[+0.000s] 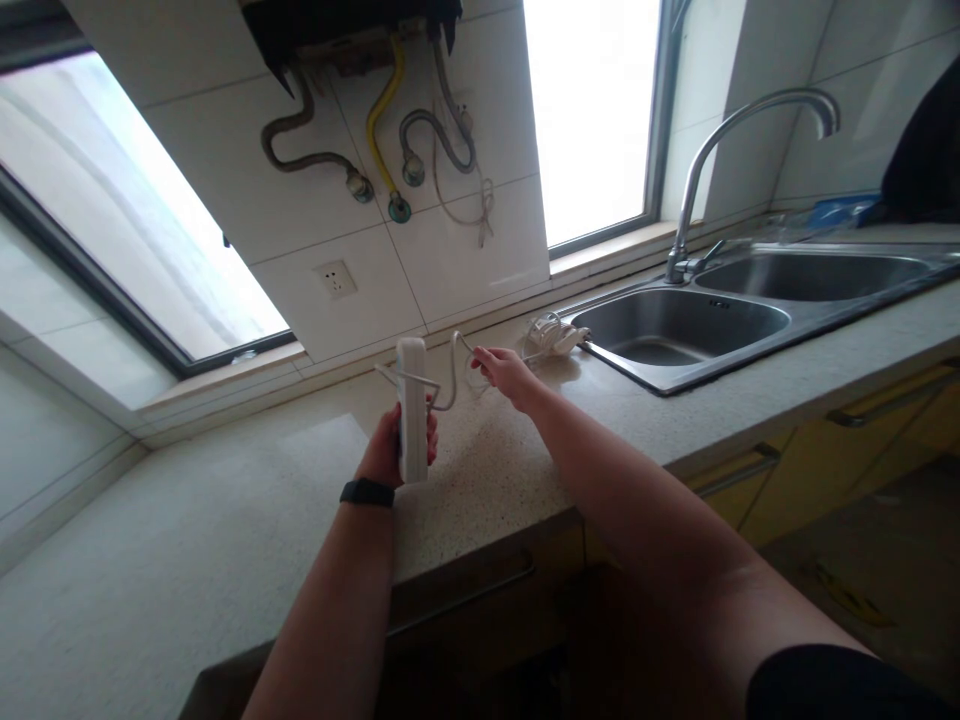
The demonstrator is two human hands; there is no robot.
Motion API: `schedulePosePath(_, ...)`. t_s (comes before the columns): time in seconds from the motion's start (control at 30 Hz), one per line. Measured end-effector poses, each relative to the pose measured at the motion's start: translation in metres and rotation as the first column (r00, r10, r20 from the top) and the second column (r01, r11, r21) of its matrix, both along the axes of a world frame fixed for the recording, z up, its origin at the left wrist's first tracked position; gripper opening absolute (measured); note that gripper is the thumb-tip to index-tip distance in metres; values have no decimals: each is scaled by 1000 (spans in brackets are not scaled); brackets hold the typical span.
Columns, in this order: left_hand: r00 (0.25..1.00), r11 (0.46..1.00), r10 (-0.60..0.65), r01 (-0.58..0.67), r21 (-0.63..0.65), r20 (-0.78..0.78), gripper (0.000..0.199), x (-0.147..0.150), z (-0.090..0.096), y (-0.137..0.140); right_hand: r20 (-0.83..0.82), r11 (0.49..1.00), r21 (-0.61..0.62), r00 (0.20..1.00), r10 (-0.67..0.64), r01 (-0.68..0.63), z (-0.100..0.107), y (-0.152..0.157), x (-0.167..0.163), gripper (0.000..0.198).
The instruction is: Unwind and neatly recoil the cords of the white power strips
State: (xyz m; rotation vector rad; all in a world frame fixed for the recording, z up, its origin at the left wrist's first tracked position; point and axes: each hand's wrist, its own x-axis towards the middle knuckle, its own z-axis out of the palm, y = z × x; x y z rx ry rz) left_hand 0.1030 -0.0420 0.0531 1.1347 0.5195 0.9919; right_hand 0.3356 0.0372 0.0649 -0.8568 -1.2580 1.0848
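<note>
White power strip [413, 430] upright over counter [247, 520], left hand [385, 447] wrapped round lower part, likely to steady it. Right hand [504, 373] pinches cord [454, 365], apparently keeping loop clear of strip. Coiled cable [553, 337] on counter beside sink [661, 383].

2 hands [384, 448] [507, 375], 1 power strip [413, 430], 2 sink basins [675, 335] [810, 275], 1 faucet [697, 165], 2 windows [135, 210] [592, 110], 1 yellow hose [373, 120].
</note>
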Motion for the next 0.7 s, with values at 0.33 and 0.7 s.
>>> schedulePosePath(0.33,896,999,-43,48,0,-441,70,8,-1,-5,-460,996,-67,883,-89,65,16,-1,19,35)
schedulePosePath(0.7,773,772,612,-630,-86,-168,41,-4,-3,26,-669,868,-247,572,-474,430,13,18,48,35)
